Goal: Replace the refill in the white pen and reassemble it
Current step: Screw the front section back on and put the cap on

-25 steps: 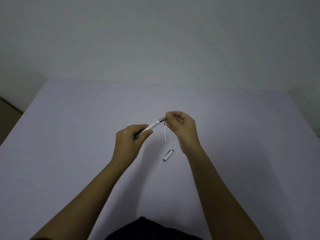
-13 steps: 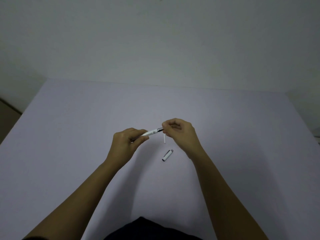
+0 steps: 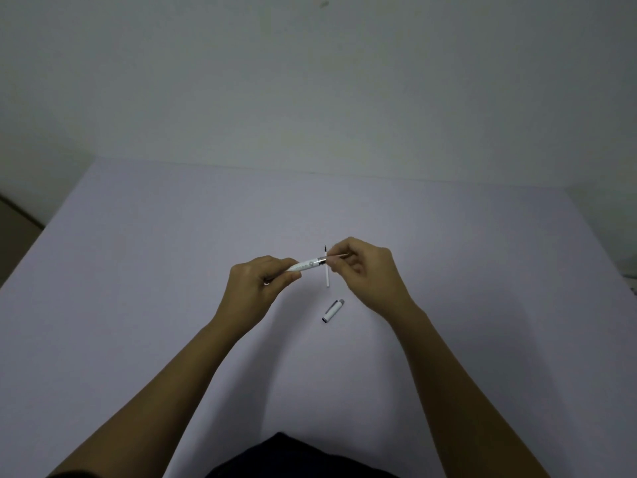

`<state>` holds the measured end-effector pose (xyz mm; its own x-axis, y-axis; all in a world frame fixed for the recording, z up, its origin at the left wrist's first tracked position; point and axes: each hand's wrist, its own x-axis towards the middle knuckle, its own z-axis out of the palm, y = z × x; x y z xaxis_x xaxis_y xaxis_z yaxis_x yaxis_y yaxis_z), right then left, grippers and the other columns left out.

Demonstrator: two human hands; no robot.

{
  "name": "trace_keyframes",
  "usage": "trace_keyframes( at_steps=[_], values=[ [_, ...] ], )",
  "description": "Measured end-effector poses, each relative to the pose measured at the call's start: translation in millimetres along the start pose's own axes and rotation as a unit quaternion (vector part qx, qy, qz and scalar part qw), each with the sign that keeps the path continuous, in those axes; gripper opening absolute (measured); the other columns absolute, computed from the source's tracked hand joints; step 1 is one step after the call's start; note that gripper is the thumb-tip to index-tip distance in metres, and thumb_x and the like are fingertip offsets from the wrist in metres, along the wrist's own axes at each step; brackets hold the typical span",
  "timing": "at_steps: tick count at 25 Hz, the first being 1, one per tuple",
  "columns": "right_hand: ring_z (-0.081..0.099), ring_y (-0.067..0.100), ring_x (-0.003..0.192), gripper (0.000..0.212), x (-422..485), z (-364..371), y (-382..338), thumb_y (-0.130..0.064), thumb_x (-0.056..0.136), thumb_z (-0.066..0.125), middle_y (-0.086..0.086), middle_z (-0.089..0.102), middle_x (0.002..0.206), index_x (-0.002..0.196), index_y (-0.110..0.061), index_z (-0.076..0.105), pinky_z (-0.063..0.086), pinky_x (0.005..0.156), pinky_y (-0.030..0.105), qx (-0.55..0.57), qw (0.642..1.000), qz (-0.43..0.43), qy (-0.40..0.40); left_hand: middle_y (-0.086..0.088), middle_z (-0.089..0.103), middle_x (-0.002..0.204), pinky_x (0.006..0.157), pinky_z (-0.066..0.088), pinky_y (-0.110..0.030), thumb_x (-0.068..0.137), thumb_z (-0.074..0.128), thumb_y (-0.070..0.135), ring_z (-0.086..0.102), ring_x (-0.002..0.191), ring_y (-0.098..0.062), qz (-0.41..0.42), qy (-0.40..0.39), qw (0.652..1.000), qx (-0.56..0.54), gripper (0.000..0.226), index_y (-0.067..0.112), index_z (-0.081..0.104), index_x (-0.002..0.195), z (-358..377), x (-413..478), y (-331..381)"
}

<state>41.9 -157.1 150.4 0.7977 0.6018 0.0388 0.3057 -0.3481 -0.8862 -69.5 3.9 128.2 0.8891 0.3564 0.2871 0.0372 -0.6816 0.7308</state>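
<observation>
Over the table's (image 3: 138, 270) middle, the left hand (image 3: 255, 288) squeezes the white pen (image 3: 305, 265); the right hand (image 3: 368, 270) pinches its tip; the loose refill (image 3: 326, 276) could roll away.

Seen from above, a left hand (image 3: 256, 282) grips a white pen barrel (image 3: 306, 265) over a pale counter (image 3: 138, 270). The right hand (image 3: 370, 270) pinches the part at the barrel's metal-ringed end. A thin white refill (image 3: 327, 276) lies on the counter below, with the pen cap (image 3: 333, 310) nearer the person.
</observation>
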Motion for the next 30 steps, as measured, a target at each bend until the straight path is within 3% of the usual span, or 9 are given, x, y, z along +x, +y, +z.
trace_keyframes(
  at_steps=[3,6,10,14,17,20,24,27,30],
  values=[
    [0.063,0.003,0.058,0.016,-0.8,-1.9,4.2,-0.030,0.086,0.062,0.000,0.065,0.065,0.076,-0.017,0.064,0.046,0.056,0.006,-0.003,1.000,0.020,0.001,0.007,0.061,0.066,0.058,0.034,-0.004,0.081,0.066,0.022,0.051,0.064,0.003,0.014,-0.010,1.000,0.005,0.017,0.016,0.072,0.096,0.5,-0.4,1.9],
    [0.064,0.005,0.073,0.011,-3.5,-4.1,5.2,-0.024,0.083,0.066,-0.003,0.065,0.080,0.093,-0.022,0.062,0.049,0.066,0.008,0.006,1.000,-0.011,-0.020,0.008,0.060,0.067,0.058,0.034,-0.004,0.081,0.062,0.027,0.052,0.065,0.004,0.011,-0.010,1.000,0.000,0.021,0.015,0.072,0.096,0.6,0.1,2.9],
    [0.064,0.025,0.065,0.010,-2.6,-8.2,7.7,-0.028,0.085,0.064,0.010,0.068,0.069,0.076,-0.022,0.063,0.052,0.063,0.033,-0.052,0.998,-0.023,-0.004,0.012,0.057,0.066,0.060,0.035,-0.003,0.081,0.064,0.024,0.052,0.066,0.007,0.023,-0.019,1.000,0.009,0.019,0.016,0.072,0.097,1.2,0.5,4.6],
    [0.061,0.001,0.066,0.007,-4.3,-12.7,8.8,-0.018,0.082,0.067,-0.008,0.064,0.073,0.084,-0.022,0.062,0.048,0.065,0.008,-0.035,0.997,-0.043,-0.049,0.011,0.058,0.067,0.060,0.035,-0.003,0.081,0.062,0.027,0.053,0.068,0.004,0.025,-0.023,0.999,0.013,0.021,0.017,0.072,0.097,0.7,0.1,6.2],
    [0.056,0.003,0.057,0.008,-3.5,-14.9,9.3,-0.024,0.083,0.066,-0.005,0.062,0.063,0.078,-0.018,0.063,0.043,0.057,0.011,-0.062,0.996,-0.043,-0.045,0.011,0.058,0.066,0.060,0.036,-0.003,0.081,0.061,0.029,0.053,0.068,0.003,0.025,-0.026,0.999,0.010,0.023,0.017,0.072,0.097,0.4,-0.3,6.5],
    [0.060,-0.004,0.069,0.009,-4.4,-15.2,9.0,-0.019,0.081,0.069,-0.015,0.062,0.074,0.087,-0.020,0.062,0.048,0.069,0.007,-0.045,0.996,-0.061,-0.041,0.010,0.059,0.067,0.061,0.036,-0.003,0.082,0.065,0.024,0.053,0.069,0.003,0.027,-0.027,0.999,0.015,0.018,0.017,0.072,0.097,-0.3,0.7,6.8],
    [0.056,0.000,0.060,0.010,-4.1,-17.8,9.4,-0.023,0.082,0.067,-0.008,0.061,0.065,0.080,-0.014,0.065,0.043,0.058,0.010,-0.068,0.995,-0.061,-0.031,0.010,0.058,0.066,0.060,0.036,-0.004,0.082,0.066,0.021,0.053,0.068,0.003,0.026,-0.033,0.999,0.015,0.016,0.017,0.072,0.097,-0.9,0.5,7.8],
    [0.060,-0.001,0.072,0.011,-3.0,-18.8,10.8,-0.020,0.079,0.071,-0.016,0.061,0.074,0.087,-0.014,0.065,0.047,0.069,0.008,-0.069,0.993,-0.081,-0.042,0.010,0.058,0.066,0.061,0.036,-0.003,0.082,0.067,0.020,0.053,0.069,0.003,0.024,-0.031,0.999,0.015,0.016,0.017,0.072,0.097,-1.2,0.8,8.9],
    [0.055,0.010,0.063,0.012,-2.0,-19.4,11.2,-0.025,0.082,0.067,-0.003,0.062,0.066,0.078,-0.013,0.065,0.042,0.059,0.012,-0.093,0.992,-0.084,-0.031,0.009,0.059,0.066,0.060,0.036,-0.004,0.082,0.066,0.022,0.052,0.068,0.002,0.025,-0.032,0.999,0.013,0.016,0.018,0.072,0.097,-0.9,1.0,9.4]
  ],
)
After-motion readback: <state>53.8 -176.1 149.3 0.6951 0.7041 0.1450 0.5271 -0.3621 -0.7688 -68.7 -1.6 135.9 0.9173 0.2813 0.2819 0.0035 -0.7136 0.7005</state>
